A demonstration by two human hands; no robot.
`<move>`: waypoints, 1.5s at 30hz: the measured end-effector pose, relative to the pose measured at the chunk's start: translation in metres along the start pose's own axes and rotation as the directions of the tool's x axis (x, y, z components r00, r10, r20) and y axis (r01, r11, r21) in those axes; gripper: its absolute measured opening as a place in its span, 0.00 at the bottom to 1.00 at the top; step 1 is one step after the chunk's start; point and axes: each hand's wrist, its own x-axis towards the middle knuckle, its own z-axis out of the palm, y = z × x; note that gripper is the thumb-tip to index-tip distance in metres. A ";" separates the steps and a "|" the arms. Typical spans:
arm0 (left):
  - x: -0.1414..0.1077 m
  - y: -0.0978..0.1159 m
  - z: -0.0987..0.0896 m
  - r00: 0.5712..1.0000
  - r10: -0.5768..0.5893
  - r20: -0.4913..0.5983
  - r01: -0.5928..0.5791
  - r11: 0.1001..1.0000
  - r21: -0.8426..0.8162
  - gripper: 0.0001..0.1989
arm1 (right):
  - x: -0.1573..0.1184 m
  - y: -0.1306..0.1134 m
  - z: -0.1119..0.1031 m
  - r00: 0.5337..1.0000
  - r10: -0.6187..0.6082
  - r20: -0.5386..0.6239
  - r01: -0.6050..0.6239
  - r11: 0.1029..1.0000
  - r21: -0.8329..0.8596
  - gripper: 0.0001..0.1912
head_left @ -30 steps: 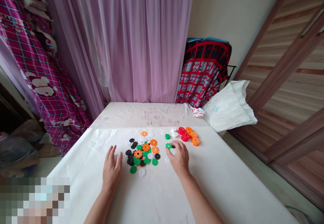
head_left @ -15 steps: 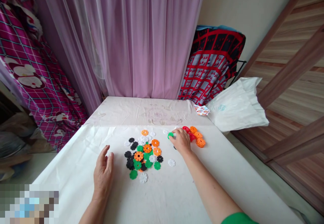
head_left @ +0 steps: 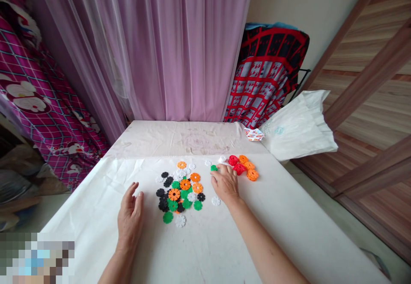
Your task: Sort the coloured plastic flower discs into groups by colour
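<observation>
A mixed pile of notched plastic discs lies mid-table, with orange (head_left: 185,184), black (head_left: 163,203), green (head_left: 167,217) and white (head_left: 180,221) ones. My left hand (head_left: 131,211) rests on edge left of the pile, fingers apart and holding nothing. Right of the pile, my right hand (head_left: 225,182) is over the table, its fingertips close to a green disc (head_left: 213,168); whether they grip it is unclear. Just beyond that hand lie red discs (head_left: 233,160) and orange discs (head_left: 252,174). A single white disc (head_left: 216,201) is below its wrist side.
The table (head_left: 195,258) has a pale cloth. At its far right edge are a small patterned paper piece (head_left: 254,134) and a white bag (head_left: 298,125). Behind stand a purple curtain (head_left: 186,53) and a red-and-black cloth (head_left: 260,74); a wooden door (head_left: 369,125) is at right.
My right hand has shifted slightly down and left from the red discs, which now show more fully. The view has moved a little. My left hand stays in place.
</observation>
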 end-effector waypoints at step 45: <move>-0.003 0.000 0.000 0.998 0.062 0.013 -0.061 0.998 -0.032 0.23 | 0.028 0.013 -0.026 0.987 0.101 0.128 -0.107 0.994 0.035 0.10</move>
